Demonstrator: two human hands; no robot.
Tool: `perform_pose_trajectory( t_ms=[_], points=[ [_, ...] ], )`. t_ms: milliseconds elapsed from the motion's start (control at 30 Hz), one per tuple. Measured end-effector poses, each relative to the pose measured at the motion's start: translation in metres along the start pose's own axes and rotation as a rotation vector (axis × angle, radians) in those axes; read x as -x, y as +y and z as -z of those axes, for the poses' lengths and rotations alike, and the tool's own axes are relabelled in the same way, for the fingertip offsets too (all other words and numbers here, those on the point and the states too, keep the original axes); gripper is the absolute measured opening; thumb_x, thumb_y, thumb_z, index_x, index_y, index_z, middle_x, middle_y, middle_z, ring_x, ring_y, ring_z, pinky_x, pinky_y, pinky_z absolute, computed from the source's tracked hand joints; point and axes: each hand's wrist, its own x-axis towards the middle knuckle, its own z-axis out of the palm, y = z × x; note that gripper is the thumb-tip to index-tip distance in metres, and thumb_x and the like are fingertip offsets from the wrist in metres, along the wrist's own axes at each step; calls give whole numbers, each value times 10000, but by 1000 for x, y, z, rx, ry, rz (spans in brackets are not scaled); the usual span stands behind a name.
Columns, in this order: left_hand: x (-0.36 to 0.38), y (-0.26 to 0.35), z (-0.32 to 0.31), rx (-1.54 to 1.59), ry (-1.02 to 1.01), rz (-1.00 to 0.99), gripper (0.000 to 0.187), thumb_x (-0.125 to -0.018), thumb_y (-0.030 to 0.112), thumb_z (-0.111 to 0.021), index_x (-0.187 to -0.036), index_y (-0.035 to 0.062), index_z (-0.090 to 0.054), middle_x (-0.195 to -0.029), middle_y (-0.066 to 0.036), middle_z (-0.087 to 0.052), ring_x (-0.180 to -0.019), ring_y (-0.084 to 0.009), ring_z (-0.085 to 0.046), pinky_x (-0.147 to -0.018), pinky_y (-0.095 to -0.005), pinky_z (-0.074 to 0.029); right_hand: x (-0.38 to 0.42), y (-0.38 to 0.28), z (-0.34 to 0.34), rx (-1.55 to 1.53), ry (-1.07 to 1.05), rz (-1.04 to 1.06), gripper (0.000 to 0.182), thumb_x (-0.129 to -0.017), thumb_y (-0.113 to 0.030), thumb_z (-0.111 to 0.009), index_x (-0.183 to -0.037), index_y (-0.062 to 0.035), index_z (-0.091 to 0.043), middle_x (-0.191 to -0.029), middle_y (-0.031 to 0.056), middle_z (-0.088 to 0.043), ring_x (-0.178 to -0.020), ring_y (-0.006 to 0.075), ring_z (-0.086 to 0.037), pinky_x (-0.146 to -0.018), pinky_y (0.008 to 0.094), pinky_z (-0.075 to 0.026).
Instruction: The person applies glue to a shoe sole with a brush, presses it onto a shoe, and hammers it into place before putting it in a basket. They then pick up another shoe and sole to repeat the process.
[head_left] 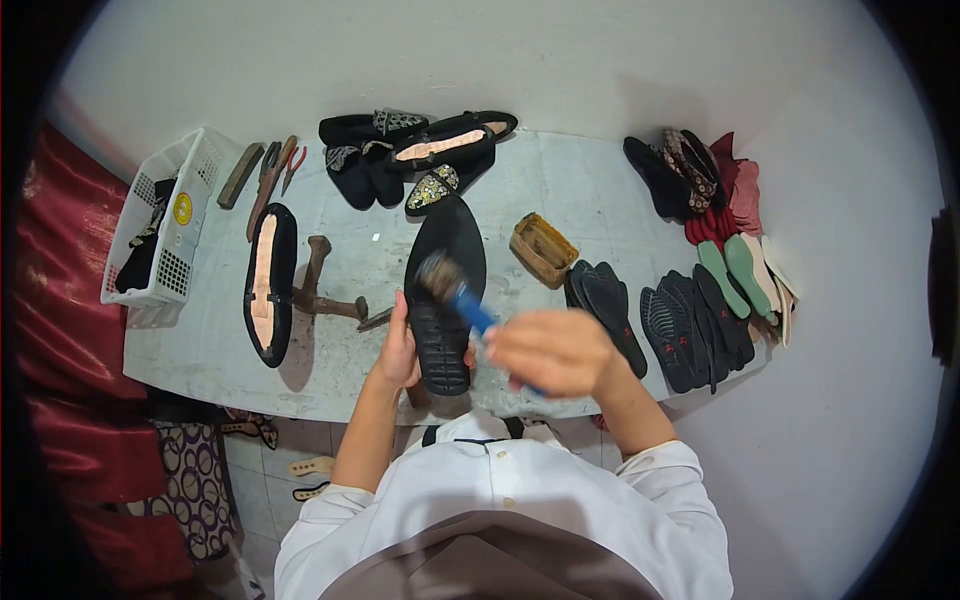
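black shoe sole-up at the near bench edge, hammer held over it.

the black shoe (444,290) is steadied by the left hand (399,347), fingers pressed to its left side. the right hand (556,350) is clamped on the blue handle of the hammer (452,287), its blurred head above the sole. on the bench (580,190), a wooden box (543,249) sits just right; black soles (690,325) are laid further right, a white basket (170,215) far left.

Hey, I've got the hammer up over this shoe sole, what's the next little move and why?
Probably bring the hammer straight down onto the black sole. Your right hand grips its blue handle with the head blurred just above the sole, while your left hand steadies the sole's edge. Aim for the middle, clear of the left fingers.
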Motion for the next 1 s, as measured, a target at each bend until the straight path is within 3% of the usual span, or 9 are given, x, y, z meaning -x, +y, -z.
perform_pose_trajectory(
  t_ms=[33,167,267,367,467,600,700,833,1000],
  points=[
    [1,1,-3,25,139,26,866,-880,693,-87,-1280,7,-431,-1111,-185,-568,-755,-281,-609,-717,-428,-512,-3,-8,1,-23,-81,38,332,-597,-47,-719,-913,6,-634,-947,137,-640,-759,272,-650,-597,321,-546],
    [-3,-2,15,5,-363,-32,843,-886,685,-96,-1272,15,-432,-1110,-188,-572,-781,-275,-614,-725,-427,-514,-9,10,13,132,33,-57,339,-599,-54,-719,-918,14,-626,-928,144,-642,-728,281,-643,-600,318,-547],
    [-5,-4,17,-81,-340,-50,847,-888,683,-92,-1272,10,-430,-1095,-182,-577,-776,-274,-610,-730,-429,-511,-6,11,8,121,40,-7,283,-660,-73,-678,-923,19,-630,-923,148,-642,-749,279,-642,-595,317,-543],
    [-3,-2,6,-154,32,-52,860,-887,685,-86,-1264,-6,-434,-1064,-173,-590,-763,-269,-607,-725,-428,-509,-6,-6,-1,-74,-113,56,263,-703,-103,-656,-933,22,-632,-923,152,-642,-752,283,-643,-605,329,-540],
    [-6,0,18,-21,-371,-20,872,-883,690,-89,-1257,-15,-442,-1032,-171,-602,-769,-261,-608,-734,-418,-512,-4,13,11,-112,9,-103,292,-690,-119,-655,-944,22,-631,-934,156,-641,-752,292,-645,-625,344,-539],
    [-4,3,9,-16,-340,-27,883,-881,694,-91,-1226,-25,-469,-1004,-173,-611,-773,-257,-611,-742,-407,-513,-3,11,6,42,31,-67,366,-618,-123,-666,-955,16,-629,-960,169,-635,-768,302,-644,-644,358,-539],
    [0,4,-5,-117,104,-57,886,-879,697,-89,-1223,-24,-473,-989,-186,-609,-772,-262,-611,-737,-409,-513,-6,-4,1,-169,-84,-71,362,-581,-64,-678,-932,12,-632,-961,160,-637,-764,292,-643,-646,348,-539],
    [-1,3,15,-11,-338,-10,885,-878,701,-100,-1249,-20,-453,-1000,-192,-606,-764,-256,-613,-732,-399,-519,-7,7,10,-44,27,-145,350,-573,-16,-674,-921,9,-646,-939,151,-643,-762,288,-641,-643,340,-535],
    [0,-2,4,-41,-210,-40,868,-884,691,-101,-1269,-10,-438,-1046,-176,-598,-738,-255,-614,-714,-396,-526,-3,13,8,-11,80,-108,369,-558,-33,-663,-923,17,-645,-925,150,-644,-752,291,-642,-631,342,-533]
  ],
)
